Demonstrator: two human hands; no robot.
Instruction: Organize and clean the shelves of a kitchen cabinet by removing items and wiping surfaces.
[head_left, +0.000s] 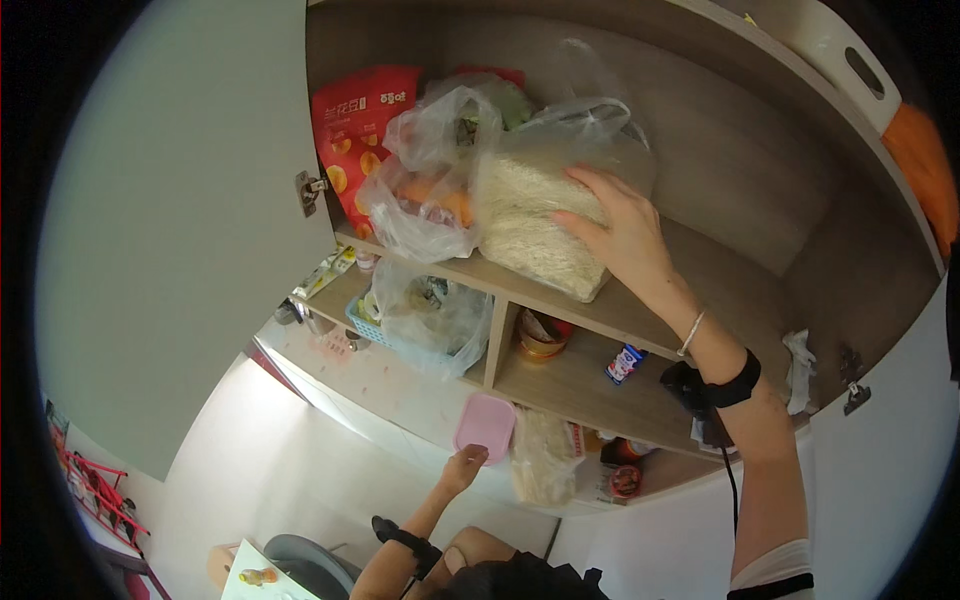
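Inside the upper shelf of an open cabinet, a clear plastic bag of dried noodles (536, 217) leans over the shelf's front edge. My right hand (626, 229) lies against its right side, thumb and fingers spread on the plastic. Lower down, my left hand (463, 469) has its fingers at the near edge of a pink plastic container (485, 427), seen from above; its fingertips are partly hidden. Left of the noodles are a knotted clear bag (424, 217) with orange contents and a red snack pouch (360, 142) bearing writing.
An open cabinet door (180, 225) stands at left, another (892, 420) at right. Below the shelf are a blue basket (367, 326) with a plastic bag, a round tin (544, 345) and a small blue packet (625, 364). Another bag (544, 457) sits beside the pink container.
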